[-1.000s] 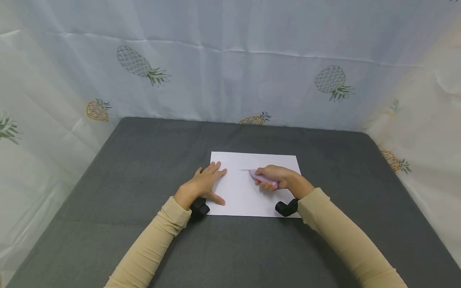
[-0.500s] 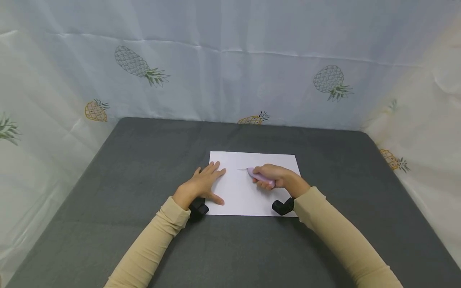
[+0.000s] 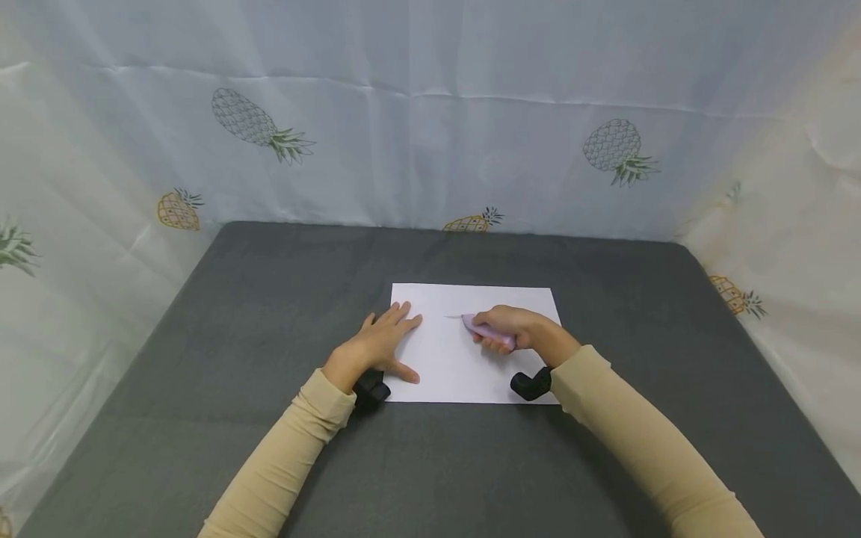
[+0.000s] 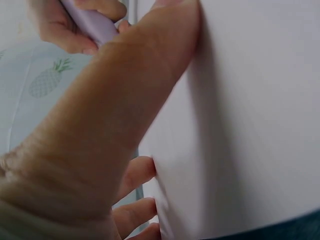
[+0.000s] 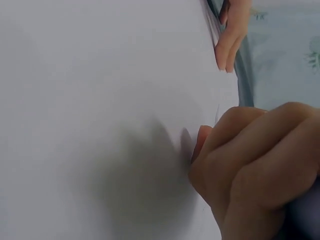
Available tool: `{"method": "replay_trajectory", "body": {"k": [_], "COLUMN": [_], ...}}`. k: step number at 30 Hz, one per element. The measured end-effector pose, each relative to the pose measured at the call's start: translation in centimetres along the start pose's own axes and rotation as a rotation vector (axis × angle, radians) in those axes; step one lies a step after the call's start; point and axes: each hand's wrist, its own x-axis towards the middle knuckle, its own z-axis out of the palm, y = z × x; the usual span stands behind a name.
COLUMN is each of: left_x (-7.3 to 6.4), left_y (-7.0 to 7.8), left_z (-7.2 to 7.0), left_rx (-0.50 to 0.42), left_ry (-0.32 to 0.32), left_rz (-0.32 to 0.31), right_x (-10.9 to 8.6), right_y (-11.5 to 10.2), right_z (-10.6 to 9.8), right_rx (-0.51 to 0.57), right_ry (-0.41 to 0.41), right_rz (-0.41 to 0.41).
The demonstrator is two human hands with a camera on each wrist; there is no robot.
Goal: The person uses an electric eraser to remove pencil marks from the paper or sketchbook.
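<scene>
A white rectangular sheet lies flat on the dark grey table. My left hand rests across its left edge with fingers spread and thumb out, pressing on the sheet. Over the sheet's right half, my right hand grips a lilac-handled tool with a thin, pale, pointed end directed left. Whether that end touches the sheet is too small to tell. In the right wrist view the curled fingers cover most of the tool. Its lilac handle shows at the top of the left wrist view.
Black wrist-worn devices sit at both wrists, the left one beside the sheet's left edge, the right one over its lower right part. A white curtain with pineapple prints hangs behind and beside the table.
My right hand and the tool have shifted very slightly left, then stayed nearly in place. The left hand remains on the sheet's left edge. The head view has tilted a little.
</scene>
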Motion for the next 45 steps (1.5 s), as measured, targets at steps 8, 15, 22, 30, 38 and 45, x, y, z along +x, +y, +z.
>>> {"method": "replay_trajectory", "body": {"k": [8,15,22,30,38,45], "left_x": [-0.05,0.07,-0.04,0.11,0.44,0.24], "left_y": [0.08,0.06,0.07,0.51,0.83,0.81], "left_z": [0.01,0.29,0.33,0.25,0.24,0.19], "left_rx": [-0.005,-0.012,-0.011,-0.005,0.014,0.019], "left_ry": [-0.001,0.007,0.005,0.014,0.011,0.004], "left_rz": [-0.008,-0.002,-0.005,0.000,-0.003,-0.018], "right_x": [0.25,0.06,0.13,-0.01,-0.31,0.11], "right_y": [0.11,0.39,0.39,0.34,0.45,0.53], "right_z": [-0.16,-0.27,-0.04,-0.32,-0.54,-0.38], "right_rx": [0.005,-0.057,-0.023,-0.046,-0.054,-0.042], "right_ry": [0.000,0.010,-0.004,0.000,0.007,-0.003], "right_rz": [-0.025,0.009,-0.025,-0.013,-0.002,-0.018]}}
